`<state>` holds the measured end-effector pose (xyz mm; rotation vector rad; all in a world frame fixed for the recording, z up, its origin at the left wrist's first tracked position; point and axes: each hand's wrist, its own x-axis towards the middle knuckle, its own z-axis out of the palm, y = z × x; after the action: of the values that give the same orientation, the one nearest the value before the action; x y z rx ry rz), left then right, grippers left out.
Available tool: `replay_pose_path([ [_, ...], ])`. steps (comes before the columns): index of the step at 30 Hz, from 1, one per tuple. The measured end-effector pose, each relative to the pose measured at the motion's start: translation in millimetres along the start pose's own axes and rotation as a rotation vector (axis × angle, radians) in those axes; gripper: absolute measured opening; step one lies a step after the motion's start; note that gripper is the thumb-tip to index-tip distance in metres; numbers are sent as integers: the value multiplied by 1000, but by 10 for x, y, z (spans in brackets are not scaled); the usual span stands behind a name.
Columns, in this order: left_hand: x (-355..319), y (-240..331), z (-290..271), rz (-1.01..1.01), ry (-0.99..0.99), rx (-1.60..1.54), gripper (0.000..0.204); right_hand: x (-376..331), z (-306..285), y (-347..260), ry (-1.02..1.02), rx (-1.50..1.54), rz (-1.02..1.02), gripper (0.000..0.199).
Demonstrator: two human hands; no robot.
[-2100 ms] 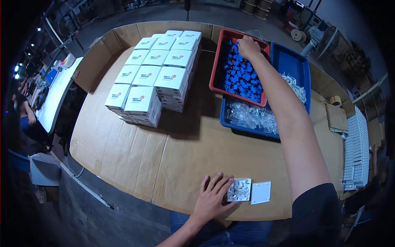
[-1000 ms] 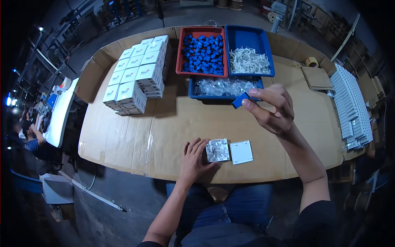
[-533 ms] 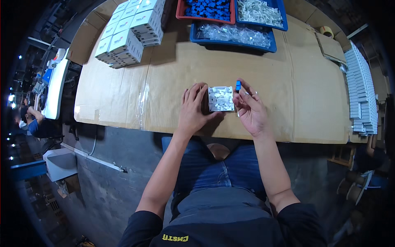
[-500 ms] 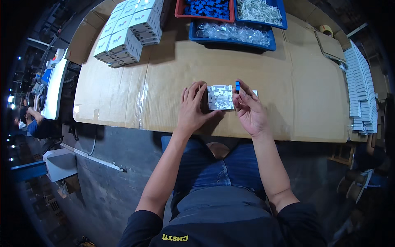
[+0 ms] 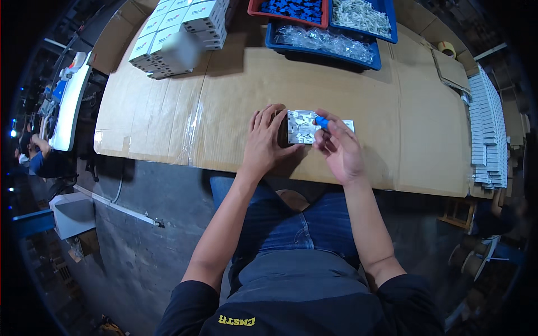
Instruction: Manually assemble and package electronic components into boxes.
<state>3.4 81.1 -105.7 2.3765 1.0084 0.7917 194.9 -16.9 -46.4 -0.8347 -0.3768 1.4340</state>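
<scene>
A small open white box base [image 5: 301,126] with pale fittings inside lies near the front edge of the cardboard-covered table [image 5: 224,106]. My left hand [image 5: 265,141] rests flat beside it, fingers spread, touching its left side. My right hand [image 5: 338,147] pinches a small blue plastic part [image 5: 321,121] at the base's right edge. A flat white lid [image 5: 347,124] lies just right of the base, partly hidden behind my right fingers.
At the back stand a red tray of blue parts [image 5: 291,8], a blue tray of white pieces [image 5: 361,15] and clear bags [image 5: 325,40]. White cartons [image 5: 179,28] are stacked back left; white strips [image 5: 486,134] pile up right. Another person [image 5: 33,159] sits far left.
My right hand took a blue part from the red tray and brought it down to the white box base. My left hand stayed on the base. My view tilted down toward my lap.
</scene>
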Motion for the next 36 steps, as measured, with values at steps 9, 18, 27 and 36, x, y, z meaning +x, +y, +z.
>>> replay_pose_path([
  [9,22,31,-7,-8,-2,45,86,533,-81,195,-88,-1436,-623,34],
  [18,12,8,-16,-29,-12,14,85,708,-113,230,-134,-1767,-709,28],
  [27,13,16,-25,-49,-23,6,86,689,-156,223,-153,-1795,-663,28],
  [36,22,9,13,-50,-49,45,88,471,32,194,-210,-2133,-522,49],
])
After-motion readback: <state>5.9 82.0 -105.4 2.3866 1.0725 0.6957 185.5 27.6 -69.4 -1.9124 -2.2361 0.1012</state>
